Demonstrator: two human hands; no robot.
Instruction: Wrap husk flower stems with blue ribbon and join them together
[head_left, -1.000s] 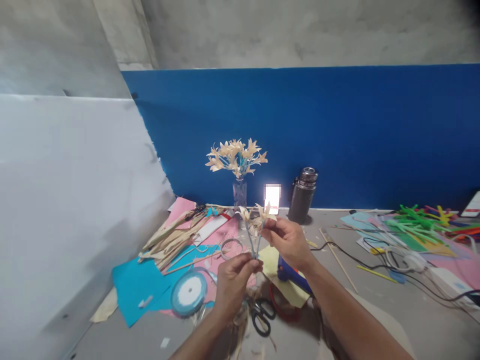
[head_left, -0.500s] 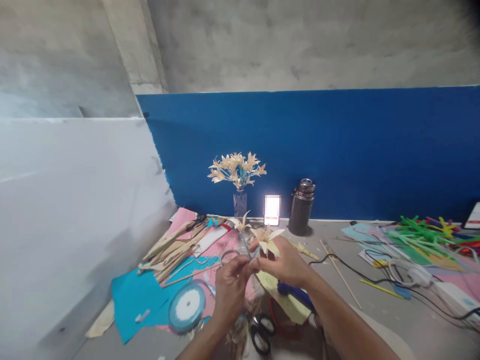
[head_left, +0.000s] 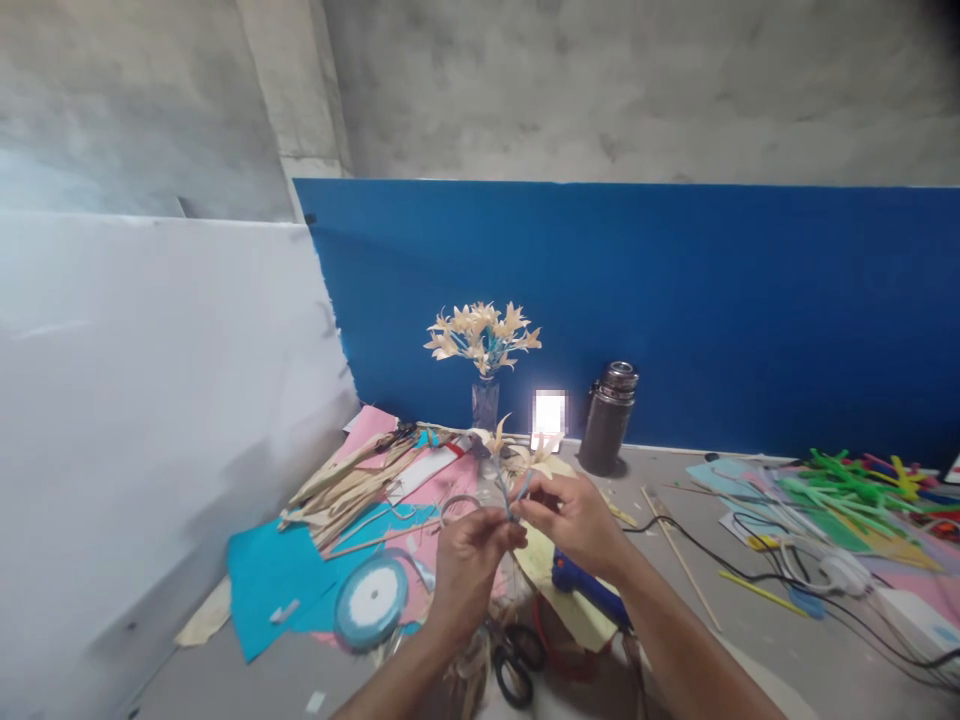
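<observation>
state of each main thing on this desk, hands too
Left hand, closed on blue stems
Right hand, at the stems
Held flowers, petals spread
Bouquet, standing in the vase
Phone, upright, screen lit
Thermos, upright
Ribbon spool, ribbon wound on
Scissors, lying down, blades unclear
Glue gun, lying on yellow paper

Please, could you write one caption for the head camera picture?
The left hand and right hand hold cream flowers by their blue stems, before a vase of similar blooms.
</observation>
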